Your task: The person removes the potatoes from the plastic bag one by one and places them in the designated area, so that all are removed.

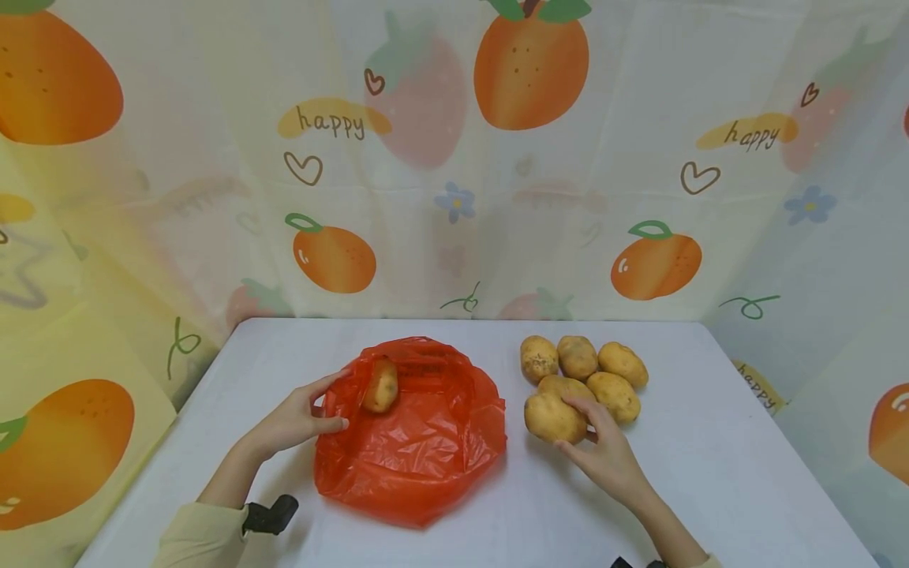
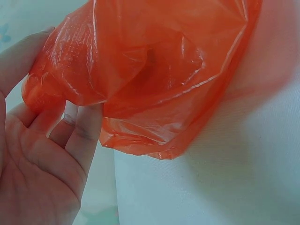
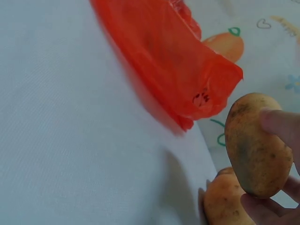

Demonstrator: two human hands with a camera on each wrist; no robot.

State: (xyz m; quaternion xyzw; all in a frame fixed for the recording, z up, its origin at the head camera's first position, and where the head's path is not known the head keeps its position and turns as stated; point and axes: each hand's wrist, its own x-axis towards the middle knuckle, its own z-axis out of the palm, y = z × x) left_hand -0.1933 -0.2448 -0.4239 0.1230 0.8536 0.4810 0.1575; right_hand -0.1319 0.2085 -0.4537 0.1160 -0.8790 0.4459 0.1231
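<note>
A red plastic bag (image 1: 426, 434) sits with its mouth open on the table, left of centre. My left hand (image 1: 301, 418) grips its left side, fingers and thumb around the thin film, as the left wrist view also shows. One potato (image 1: 382, 385) lies inside the bag against that left side. My right hand (image 1: 604, 454) holds another potato (image 1: 554, 418) between thumb and fingers, raised in front of the potato pile. The right wrist view shows this held potato (image 3: 255, 145) with dark smudges on its skin; part of it is hidden by the fingers.
Several potatoes (image 1: 614, 397) lie grouped at the back right of the white table (image 1: 710, 473). Behind the table hangs a curtain (image 1: 454, 260) printed with fruit. Each wrist carries a dark camera mount, the left one (image 1: 271, 514) close over the table.
</note>
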